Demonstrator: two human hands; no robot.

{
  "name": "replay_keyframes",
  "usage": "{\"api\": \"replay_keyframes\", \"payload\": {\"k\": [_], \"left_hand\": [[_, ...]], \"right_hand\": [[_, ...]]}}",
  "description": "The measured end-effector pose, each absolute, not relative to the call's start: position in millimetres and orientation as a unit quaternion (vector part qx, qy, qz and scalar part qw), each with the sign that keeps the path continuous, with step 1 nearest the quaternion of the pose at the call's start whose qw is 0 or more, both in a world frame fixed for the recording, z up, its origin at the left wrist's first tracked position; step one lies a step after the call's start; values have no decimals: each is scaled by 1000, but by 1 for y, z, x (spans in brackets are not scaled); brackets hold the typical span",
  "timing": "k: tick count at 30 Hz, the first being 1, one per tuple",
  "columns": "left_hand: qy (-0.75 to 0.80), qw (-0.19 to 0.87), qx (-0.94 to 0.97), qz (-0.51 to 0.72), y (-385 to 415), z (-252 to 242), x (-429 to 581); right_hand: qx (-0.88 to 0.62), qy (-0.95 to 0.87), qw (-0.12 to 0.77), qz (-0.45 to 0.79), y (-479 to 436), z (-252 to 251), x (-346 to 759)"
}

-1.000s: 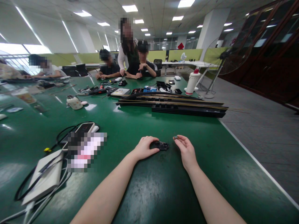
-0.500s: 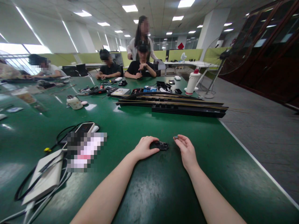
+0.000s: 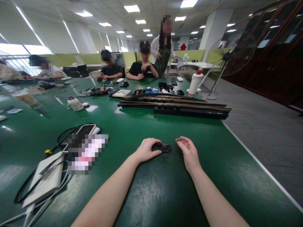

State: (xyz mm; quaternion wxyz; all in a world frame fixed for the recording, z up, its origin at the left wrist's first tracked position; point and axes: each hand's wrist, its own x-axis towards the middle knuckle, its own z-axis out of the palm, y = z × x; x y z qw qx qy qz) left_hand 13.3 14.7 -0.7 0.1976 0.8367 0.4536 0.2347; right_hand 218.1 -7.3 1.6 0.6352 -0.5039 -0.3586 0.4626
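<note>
A small black part with uneven edges lies on the green tabletop near the middle of the view. My left hand grips its left end between thumb and fingers. To the right, apart from the black part, my right hand is raised slightly with its fingertips pinched. Between them is a small greyish piece, too small to identify. The other fingers of that hand are curled in.
Long black rails with thin yellowish rods lie across the table ahead. A white bottle stands behind them. On the left are a phone, a white box and cables. Several people are across the table.
Both my hands and the pieces they hold have stayed in place. The standing person in the background has moved to the right.
</note>
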Motion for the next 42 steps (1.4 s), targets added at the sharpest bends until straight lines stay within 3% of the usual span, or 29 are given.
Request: {"api": "replay_keyframes", "payload": {"k": [42], "left_hand": [[451, 194, 838, 239, 16, -3, 14]], "right_hand": [[-491, -333, 641, 487, -7, 1, 218]]}}
